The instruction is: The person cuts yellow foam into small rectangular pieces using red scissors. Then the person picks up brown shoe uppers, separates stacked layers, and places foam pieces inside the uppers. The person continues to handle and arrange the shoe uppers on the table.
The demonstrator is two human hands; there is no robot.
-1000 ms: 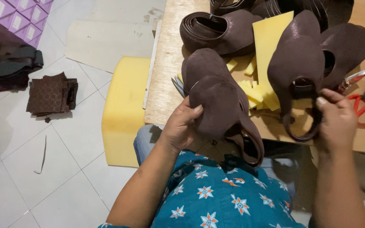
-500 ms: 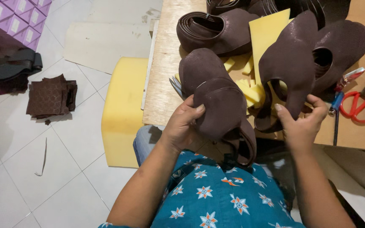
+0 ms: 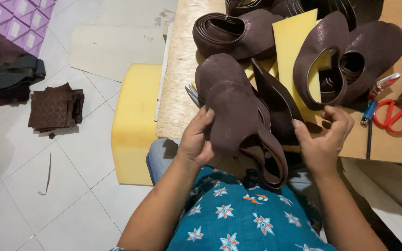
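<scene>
My left hand [image 3: 196, 142] hides the near side of the brown shoe upper [image 3: 236, 111]; more uppers [image 3: 303, 7] at the board's [image 3: 175, 83] far edge are cropped.

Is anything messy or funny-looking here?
Nothing looks broken or spilled. The left hand holds a brown shoe piece; only a dark scrap pile lies loose on the floor.

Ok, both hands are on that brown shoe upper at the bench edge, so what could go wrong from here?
The brown shoe upper hangs past the bench edge, held mainly by the left hand; a loose grip could drop it to the lap or floor. The right hand pinches a thin dark strip that might crease or slip. The red scissors lie close to that hand, so a sideways reach could catch them.
</scene>
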